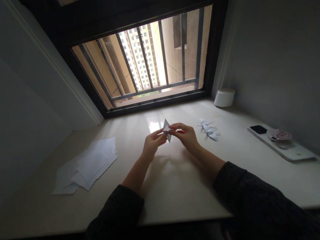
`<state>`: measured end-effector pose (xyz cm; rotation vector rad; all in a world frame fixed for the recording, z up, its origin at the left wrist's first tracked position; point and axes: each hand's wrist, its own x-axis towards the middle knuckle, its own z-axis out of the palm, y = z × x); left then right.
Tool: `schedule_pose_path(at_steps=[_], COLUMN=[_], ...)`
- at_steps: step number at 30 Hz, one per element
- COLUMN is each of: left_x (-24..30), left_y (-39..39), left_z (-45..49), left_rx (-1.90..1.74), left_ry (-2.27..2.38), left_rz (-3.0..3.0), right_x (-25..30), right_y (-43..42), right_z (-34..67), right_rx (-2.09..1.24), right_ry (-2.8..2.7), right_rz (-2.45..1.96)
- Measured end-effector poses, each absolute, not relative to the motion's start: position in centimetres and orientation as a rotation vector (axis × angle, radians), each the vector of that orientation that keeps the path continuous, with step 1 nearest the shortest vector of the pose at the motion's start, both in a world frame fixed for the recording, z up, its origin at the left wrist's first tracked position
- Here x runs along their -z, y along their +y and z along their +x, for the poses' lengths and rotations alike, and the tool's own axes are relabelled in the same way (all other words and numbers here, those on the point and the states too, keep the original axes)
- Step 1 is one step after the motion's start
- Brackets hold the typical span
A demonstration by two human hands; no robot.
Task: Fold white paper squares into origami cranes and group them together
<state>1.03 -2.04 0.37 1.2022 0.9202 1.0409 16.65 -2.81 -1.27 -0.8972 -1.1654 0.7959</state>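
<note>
A small white folded paper piece (166,129) with a pointed top is held up above the middle of the pale desk (169,189). My left hand (152,142) pinches its left side with fingers closed. From the right, my right hand (186,134) grips the same piece, fingers curled on it. Both forearms reach in from dark sleeves at the bottom.
A loose pile of white paper sheets (86,167) lies at the left. Folded white paper figures (209,129) sit right of my hands. A white round container (224,97) stands by the barred window (146,59). A phone (281,143) with a small pink item lies far right.
</note>
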Motion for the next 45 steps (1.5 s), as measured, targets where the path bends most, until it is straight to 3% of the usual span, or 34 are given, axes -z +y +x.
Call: schedule_pose_path(at_steps=[33,45], left_x=[-0.6,-0.2], left_y=[-2.3,-2.2], left_z=[1.1,1.2], left_rx=[-1.192,-1.189], left_ry=[0.936,0.915], left_rz=[1.321,1.219], right_x=[1.7,2.5], right_y=[-2.6,-1.7], right_z=[16.8,17.3], right_rx=[-0.959,-1.101], right_ry=[-1.477,-1.145], right_rz=[-0.786,-0.879])
